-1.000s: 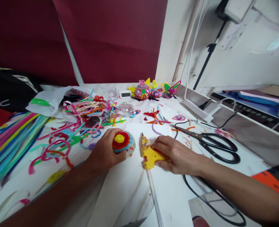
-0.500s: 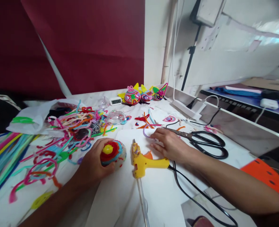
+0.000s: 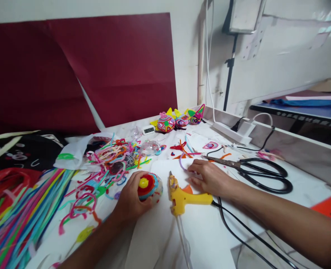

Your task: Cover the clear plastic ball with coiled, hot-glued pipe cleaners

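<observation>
My left hand point(image 3: 130, 200) is wrapped around a clear ball point(image 3: 150, 186) covered with coiled red, yellow and blue pipe cleaner, held on the white sheet point(image 3: 182, 228). A yellow glue gun point(image 3: 182, 196) lies on that sheet between my hands, nozzle pointing away, its black cord point(image 3: 246, 233) trailing right. My right hand point(image 3: 210, 178) rests past the gun, its fingers pinching the end of a purple pipe cleaner piece point(image 3: 181, 163).
Black scissors point(image 3: 262, 173) lie to the right. A tangle of coloured pipe cleaner scraps point(image 3: 109, 158) and a bundle of long ones point(image 3: 22, 220) fill the left. Finished decorated pieces point(image 3: 179, 118), a small clock point(image 3: 148, 129) and a power strip point(image 3: 232, 132) sit at the back.
My right hand let go of the glue gun, which now lies on the sheet, and moved forward to the purple pipe cleaner. The camera view tilted upward.
</observation>
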